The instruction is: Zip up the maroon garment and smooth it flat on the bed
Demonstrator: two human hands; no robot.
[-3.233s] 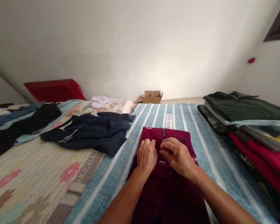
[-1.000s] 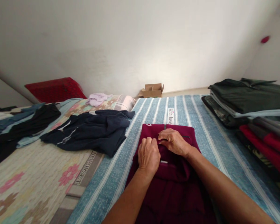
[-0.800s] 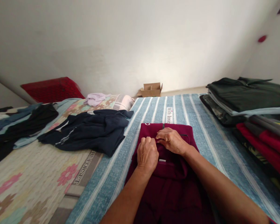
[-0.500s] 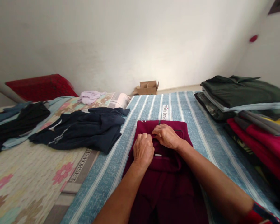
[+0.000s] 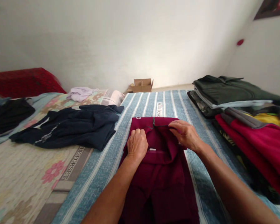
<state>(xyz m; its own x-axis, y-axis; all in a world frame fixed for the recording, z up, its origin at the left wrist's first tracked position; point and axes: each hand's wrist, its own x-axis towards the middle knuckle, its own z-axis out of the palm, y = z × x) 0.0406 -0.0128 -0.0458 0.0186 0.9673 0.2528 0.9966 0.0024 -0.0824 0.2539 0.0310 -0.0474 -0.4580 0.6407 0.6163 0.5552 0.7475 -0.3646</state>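
Note:
A maroon zip-neck jacket (image 5: 163,177) lies folded lengthwise on the striped bed sheet, its collar end away from me. The collar stands open, showing a small white label inside and a dark zip at the far middle. My left hand (image 5: 137,143) is closed on the left side of the collar, fingers curled under and partly hidden. With thumb and fingers pinched, my right hand (image 5: 184,133) holds the collar's right edge, where a dark zip strip runs.
Left of the jacket lies a navy garment (image 5: 72,127), with a black garment (image 5: 12,113) beyond it. At right are a dark green folded stack (image 5: 228,90) and pink-and-grey clothes (image 5: 254,137). A cardboard box (image 5: 142,85) stands by the wall.
My right hand has moved right, away from my left hand, drawing the collar edge with it. The collar opening is wider. The view has shifted slightly to the right.

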